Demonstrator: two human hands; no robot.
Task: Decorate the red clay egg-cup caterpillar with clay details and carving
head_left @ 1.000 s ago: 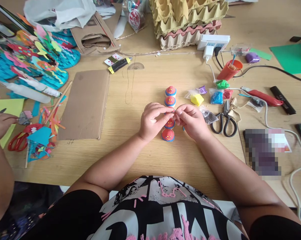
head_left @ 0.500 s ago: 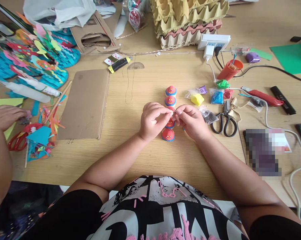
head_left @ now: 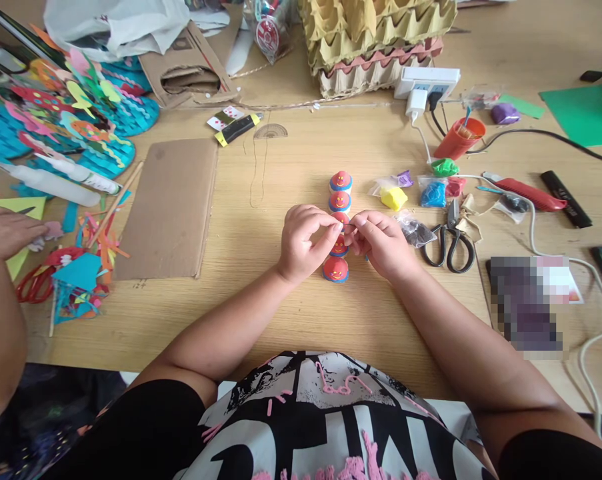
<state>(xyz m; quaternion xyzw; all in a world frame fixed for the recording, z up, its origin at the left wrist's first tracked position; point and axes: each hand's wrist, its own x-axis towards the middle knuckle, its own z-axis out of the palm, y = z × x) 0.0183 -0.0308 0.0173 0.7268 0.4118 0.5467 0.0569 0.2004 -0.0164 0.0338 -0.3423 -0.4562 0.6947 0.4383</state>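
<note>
Several red domed pieces with blue rims and small yellow faces stand in a column on the table; the nearest one (head_left: 335,269) shows fully, while the middle ones are partly covered by my fingers. My left hand (head_left: 307,241) is pinched above the column, thumb against forefinger. Facing it, my right hand (head_left: 383,241) is pinched too, its fingertips close to the left ones. A tiny dark bit shows between the two pinches, too small to name. Right of my hands lie a bag of black clay (head_left: 417,230) and a yellow clay lump (head_left: 393,198).
Black-handled scissors (head_left: 449,247) lie right of my right hand, below blue clay (head_left: 433,193). A red cup (head_left: 461,139) leans near a power strip (head_left: 427,80). Cardboard (head_left: 165,208) lies at left, beyond it paper scraps and another person's hand (head_left: 11,232). Egg trays (head_left: 375,40) stand at the back.
My fingertips have drawn slightly apart, and the small dark bit between them shows more. The other person's hand at left has shifted a little, uncovering a dark pointed thing on the yellow paper.
</note>
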